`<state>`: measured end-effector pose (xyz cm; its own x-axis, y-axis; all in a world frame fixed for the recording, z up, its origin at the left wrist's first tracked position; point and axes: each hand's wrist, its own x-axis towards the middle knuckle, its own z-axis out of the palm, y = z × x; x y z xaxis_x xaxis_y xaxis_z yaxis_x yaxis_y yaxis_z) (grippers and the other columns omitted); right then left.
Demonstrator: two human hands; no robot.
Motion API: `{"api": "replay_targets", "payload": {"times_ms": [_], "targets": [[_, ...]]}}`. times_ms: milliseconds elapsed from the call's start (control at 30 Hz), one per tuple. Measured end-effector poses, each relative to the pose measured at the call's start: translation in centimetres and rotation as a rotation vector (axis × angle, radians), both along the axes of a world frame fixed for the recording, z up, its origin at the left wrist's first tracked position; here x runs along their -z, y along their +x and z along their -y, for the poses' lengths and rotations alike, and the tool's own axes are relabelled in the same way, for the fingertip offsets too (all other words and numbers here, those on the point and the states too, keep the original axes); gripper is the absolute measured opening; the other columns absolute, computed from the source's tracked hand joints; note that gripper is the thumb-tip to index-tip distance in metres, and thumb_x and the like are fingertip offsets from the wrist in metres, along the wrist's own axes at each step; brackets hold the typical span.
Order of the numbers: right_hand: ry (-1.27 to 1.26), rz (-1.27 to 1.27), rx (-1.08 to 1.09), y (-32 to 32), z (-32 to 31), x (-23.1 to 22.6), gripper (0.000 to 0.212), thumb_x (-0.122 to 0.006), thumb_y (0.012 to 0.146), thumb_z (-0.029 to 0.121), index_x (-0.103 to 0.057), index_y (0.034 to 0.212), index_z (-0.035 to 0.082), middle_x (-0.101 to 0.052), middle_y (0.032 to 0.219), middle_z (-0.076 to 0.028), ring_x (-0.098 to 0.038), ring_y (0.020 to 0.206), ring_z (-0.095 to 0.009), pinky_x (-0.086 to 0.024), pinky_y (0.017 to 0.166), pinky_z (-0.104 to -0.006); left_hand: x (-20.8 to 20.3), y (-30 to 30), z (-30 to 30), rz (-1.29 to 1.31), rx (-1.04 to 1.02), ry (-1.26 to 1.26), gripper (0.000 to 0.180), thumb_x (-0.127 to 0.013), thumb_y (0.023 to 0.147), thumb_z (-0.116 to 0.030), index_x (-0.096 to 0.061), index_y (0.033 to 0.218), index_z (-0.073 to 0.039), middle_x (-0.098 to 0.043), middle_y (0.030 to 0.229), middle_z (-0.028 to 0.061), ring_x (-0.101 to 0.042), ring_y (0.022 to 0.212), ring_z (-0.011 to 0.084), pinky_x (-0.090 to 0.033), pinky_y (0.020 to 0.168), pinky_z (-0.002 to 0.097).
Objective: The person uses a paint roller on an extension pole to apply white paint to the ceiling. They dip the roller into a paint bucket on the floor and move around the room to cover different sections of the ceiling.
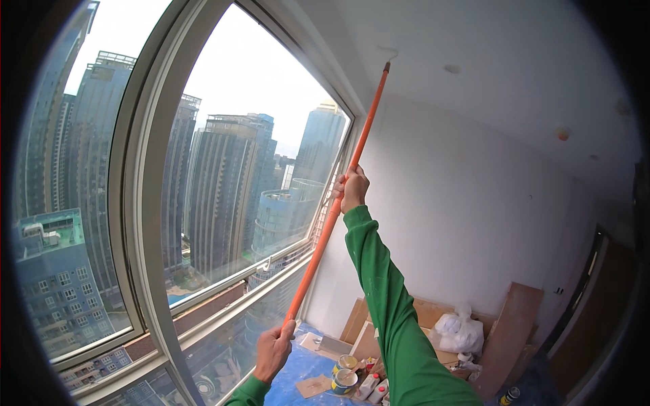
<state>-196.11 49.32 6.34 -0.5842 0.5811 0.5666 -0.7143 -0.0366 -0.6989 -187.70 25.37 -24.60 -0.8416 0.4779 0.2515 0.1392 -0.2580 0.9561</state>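
Note:
A long orange extension pole (317, 254) slants up from the lower middle to the ceiling. At its top end, a pale paint roller (388, 49) is at the white ceiling (494, 40); whether it touches is hard to tell. My left hand (273, 352) is wrapped round the pole's lower end. Higher up, my right hand (353, 189) grips the pole at about its middle, the arm stretched upward in a green sleeve (386, 284). The pole runs close beside the window frame (338, 267).
Large windows (250, 162) fill the left side, with tall buildings outside. Blue sheeting (288, 379) covers the floor, holding paint cans (344, 381), plastic bottles (369, 386) and cardboard (314, 386). White bags (458, 331) and a leaning board (508, 338) stand by the far wall (440, 203).

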Motion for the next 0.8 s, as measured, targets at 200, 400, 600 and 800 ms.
{"api": "replay_targets", "payload": {"times_ms": [200,400,600,800], "targets": [[0.001,-0.003,-0.017,-0.3,0.4,-0.7,0.030,-0.038,0.101,0.015,-0.049,0.129,0.017,-0.041,0.069,0.000,-0.036,0.046,-0.007,-0.031,0.041,-0.0256,-0.5,-0.4,0.0,0.027,-0.003,0.058,0.048,-0.061,0.096,-0.041,-0.063,0.074,0.001,-0.046,0.053,-0.0039,-0.040,0.046,0.0043,-0.028,0.043,0.0241],[0.040,-0.038,-0.020,1.1,5.4,2.2,0.019,-0.039,0.103,0.018,-0.050,0.118,0.016,-0.042,0.069,0.001,-0.035,0.044,-0.007,-0.030,0.040,-0.0245,2.7,0.4,3.5,0.034,-0.072,0.010,0.045,-0.063,0.095,-0.039,-0.062,0.072,0.000,-0.048,0.054,-0.0024,-0.042,0.047,0.0058,-0.031,0.044,0.0249],[0.090,-0.022,-0.017,3.7,10.8,4.9,0.023,-0.038,0.103,0.016,-0.047,0.124,0.016,-0.042,0.070,0.001,-0.035,0.043,-0.006,-0.029,0.039,-0.0238,7.1,1.6,6.9,0.057,-0.096,0.055,0.041,-0.063,0.095,-0.035,-0.064,0.075,0.001,-0.049,0.054,-0.0021,-0.043,0.046,0.0055,-0.030,0.043,0.0235],[0.084,-0.019,-0.012,5.9,16.8,6.8,0.036,-0.038,0.104,0.017,-0.040,0.140,0.017,-0.044,0.070,0.000,-0.035,0.043,-0.006,-0.029,0.038,-0.0238,9.5,3.0,11.2,-0.112,-0.175,-0.017,0.046,-0.055,0.096,-0.048,-0.064,0.081,-0.005,-0.046,0.061,-0.0028,-0.041,0.055,0.0097,-0.032,0.049,0.0296]]}}
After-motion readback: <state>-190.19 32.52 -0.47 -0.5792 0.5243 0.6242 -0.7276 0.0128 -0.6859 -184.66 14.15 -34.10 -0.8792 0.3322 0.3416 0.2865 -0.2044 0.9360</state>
